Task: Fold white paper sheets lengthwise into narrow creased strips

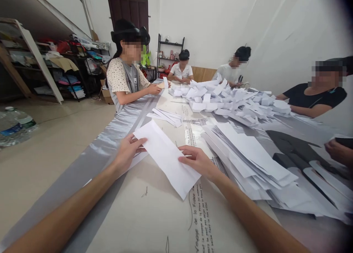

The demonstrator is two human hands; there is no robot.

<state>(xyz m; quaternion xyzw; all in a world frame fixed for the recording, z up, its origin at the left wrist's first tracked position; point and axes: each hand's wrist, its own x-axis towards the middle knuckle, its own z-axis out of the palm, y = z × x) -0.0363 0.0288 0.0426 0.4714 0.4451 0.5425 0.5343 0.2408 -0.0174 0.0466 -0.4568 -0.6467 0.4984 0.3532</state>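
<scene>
A long white strip of paper (165,157) is held slanted above the printed tablecloth (132,216). My left hand (127,153) pinches its upper left end, thumb on top and fingers underneath. On the right edge my right hand (198,160) grips it, the thumb across the face and the fingers behind. Below my left hand another white piece of paper (138,160) partly shows. Several narrow paper strips (165,117) lie just beyond my hands. To the right of my right hand rests a thick stack of white sheets (248,161).
A large heap of folded white papers (220,98) covers the far right of the table. A co-worker (128,72) at the left handles paper; other people sit at the far end and right. Dark and white sheets (303,157) lie right. Plastic bottles (16,124) stand on the floor.
</scene>
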